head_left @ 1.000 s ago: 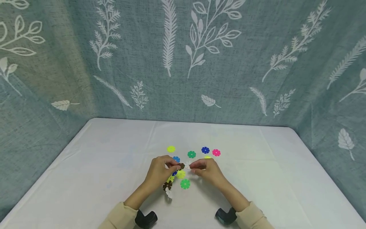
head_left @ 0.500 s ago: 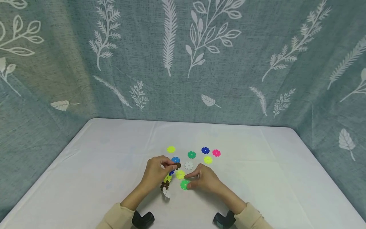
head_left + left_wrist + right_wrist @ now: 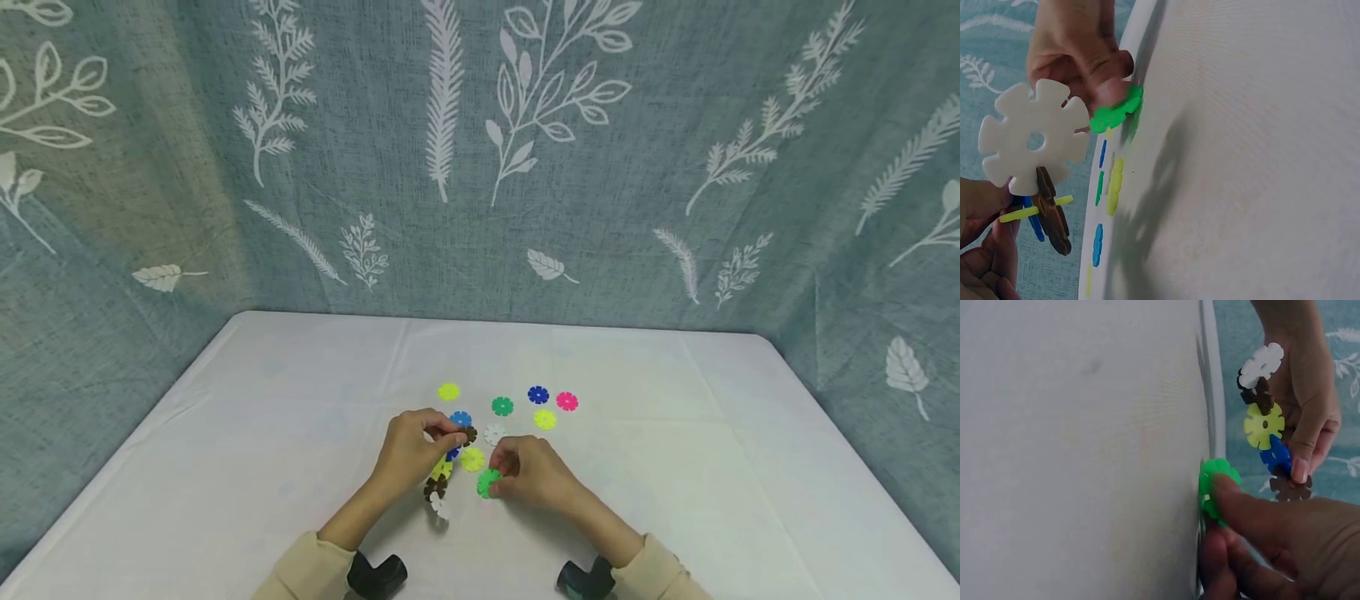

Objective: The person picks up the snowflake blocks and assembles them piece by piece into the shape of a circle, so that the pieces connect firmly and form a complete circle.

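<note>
My left hand point(image 3: 415, 447) pinches a chain of interlocking notched plastic discs by its brown end disc point(image 3: 1290, 489). From there the chain runs through a blue disc point(image 3: 1274, 455), a yellow disc point(image 3: 1254, 428) and a second brown disc point(image 3: 1264, 400) to a white disc point(image 3: 1250, 372), clear of the table. In the left wrist view this white end disc point(image 3: 1007, 134) looms large in front. My right hand point(image 3: 536, 477) grips a bright green disc point(image 3: 487, 482) between thumb and fingers, tilted up at its edge, just right of the chain.
Several loose discs lie flat beyond the hands on the white table point(image 3: 712, 467), among them a white one point(image 3: 494, 433), a yellow one point(image 3: 472, 459), a light blue one point(image 3: 461, 418) and a pink one point(image 3: 567, 402). A patterned cloth point(image 3: 480, 250) hangs behind.
My right hand has let go of the white disc, now lying on the table, and come nearer to take hold of the green disc. The left hand shifted slightly left with the chain.
</note>
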Action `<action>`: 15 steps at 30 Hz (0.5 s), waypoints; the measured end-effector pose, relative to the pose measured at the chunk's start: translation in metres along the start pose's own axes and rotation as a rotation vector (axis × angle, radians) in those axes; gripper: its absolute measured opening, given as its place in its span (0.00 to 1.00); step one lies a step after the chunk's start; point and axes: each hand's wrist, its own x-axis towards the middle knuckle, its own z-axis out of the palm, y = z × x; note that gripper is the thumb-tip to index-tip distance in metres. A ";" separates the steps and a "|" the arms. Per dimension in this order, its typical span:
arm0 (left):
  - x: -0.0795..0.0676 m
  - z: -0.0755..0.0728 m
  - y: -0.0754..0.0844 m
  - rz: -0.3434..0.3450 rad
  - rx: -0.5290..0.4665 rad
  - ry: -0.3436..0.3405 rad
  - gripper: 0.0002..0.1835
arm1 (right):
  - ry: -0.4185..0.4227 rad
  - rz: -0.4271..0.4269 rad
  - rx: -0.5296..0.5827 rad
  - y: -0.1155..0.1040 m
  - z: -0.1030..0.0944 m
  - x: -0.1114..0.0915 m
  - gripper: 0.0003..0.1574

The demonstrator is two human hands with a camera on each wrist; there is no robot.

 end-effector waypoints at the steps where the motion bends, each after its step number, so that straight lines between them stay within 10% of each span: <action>1: 0.000 0.000 0.000 -0.003 -0.003 -0.004 0.03 | 0.001 0.005 0.038 0.001 -0.001 0.000 0.08; 9: 0.000 0.004 0.001 0.014 0.015 -0.050 0.03 | 0.122 0.216 0.392 0.000 -0.023 0.007 0.08; 15: 0.002 0.005 0.004 0.037 0.007 -0.081 0.02 | 0.144 0.262 0.439 -0.001 -0.029 0.011 0.09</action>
